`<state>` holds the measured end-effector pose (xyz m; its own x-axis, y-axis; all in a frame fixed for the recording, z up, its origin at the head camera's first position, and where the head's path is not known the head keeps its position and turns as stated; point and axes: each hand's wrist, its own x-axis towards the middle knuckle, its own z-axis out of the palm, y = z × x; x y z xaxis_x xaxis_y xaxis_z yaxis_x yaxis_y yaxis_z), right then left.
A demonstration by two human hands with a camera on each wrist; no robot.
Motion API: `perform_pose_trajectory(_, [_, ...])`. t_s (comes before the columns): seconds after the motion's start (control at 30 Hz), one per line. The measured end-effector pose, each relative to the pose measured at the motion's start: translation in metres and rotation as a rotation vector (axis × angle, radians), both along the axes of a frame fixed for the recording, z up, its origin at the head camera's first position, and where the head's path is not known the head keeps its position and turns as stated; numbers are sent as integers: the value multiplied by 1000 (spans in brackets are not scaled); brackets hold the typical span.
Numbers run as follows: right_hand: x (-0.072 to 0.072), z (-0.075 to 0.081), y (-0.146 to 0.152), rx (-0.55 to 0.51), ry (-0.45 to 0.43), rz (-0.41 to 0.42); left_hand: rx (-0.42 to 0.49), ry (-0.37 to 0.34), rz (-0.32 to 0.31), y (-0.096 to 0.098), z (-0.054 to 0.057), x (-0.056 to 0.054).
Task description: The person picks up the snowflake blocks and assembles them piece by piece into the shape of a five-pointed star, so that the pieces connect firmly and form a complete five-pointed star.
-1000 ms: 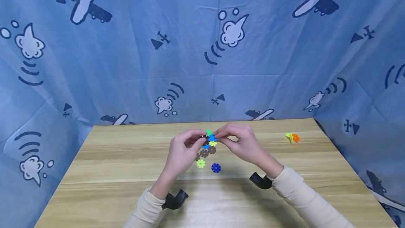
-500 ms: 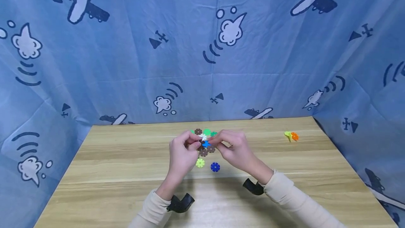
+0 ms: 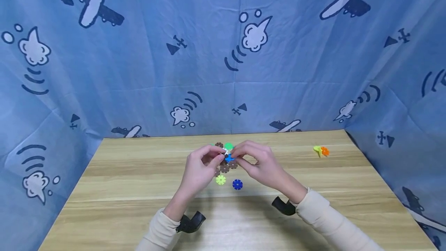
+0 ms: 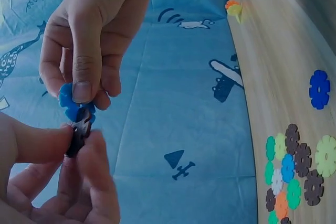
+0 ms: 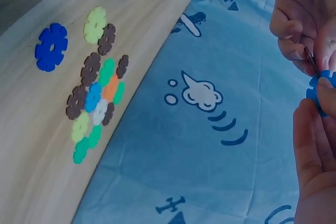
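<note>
My left hand pinches a dark brown snowflake disc between thumb and fingers. Opposite it, my right hand grips a blue snowflake disc by thumb and fingertips. The two notched discs meet edge to edge at an angle in the left wrist view; how deep the slots fit cannot be seen. Fingers cover part of both discs, and in the right wrist view the blue disc is cut by the frame edge. Both hands hover over a cluster of loose discs on the table.
Several green, brown, white, orange and yellow discs lie bunched on the wooden table. Nearer me are a yellow-green disc and a dark blue disc. A joined yellow and orange piece sits far right. Patterned blue cloth hangs behind.
Compared with a second ago, both held discs are slightly lower in the head view, and the right hand has shifted a little left. Each hand keeps its disc; the table pieces stay put.
</note>
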<state>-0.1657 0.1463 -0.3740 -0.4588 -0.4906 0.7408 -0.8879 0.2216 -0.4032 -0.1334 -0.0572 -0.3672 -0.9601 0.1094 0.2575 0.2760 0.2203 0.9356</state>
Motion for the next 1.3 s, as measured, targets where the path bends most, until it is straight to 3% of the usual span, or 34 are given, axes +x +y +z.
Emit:
perform_pose_trajectory(0.13, [0,2,0,0,-1,1,-34,8,5,-1,0,0])
perform_pose_trajectory(0.27, [0,5,2,-8,-3,-51,7,-28,0,-2,1,0])
perform_pose_trajectory(0.53, [0,8,7,-5,-115,-283,86,-80,6,-6,7,-1])
perform_pose_trajectory(0.73, [-2,5,13,236,-361,-420,129,-132,25,-10,9,-1])
perform_pose_trajectory(0.93, [-5,-8,11,537,-564,-426,181,-183,26,-11,7,-1])
perform_pose_trajectory(1.13, [-4,-24,0,769,-655,-378,191,-188,23,-11,8,0])
perform_pose_trajectory(1.3, [-2,-42,-7,852,-653,-356,192,-196,16,-10,7,1])
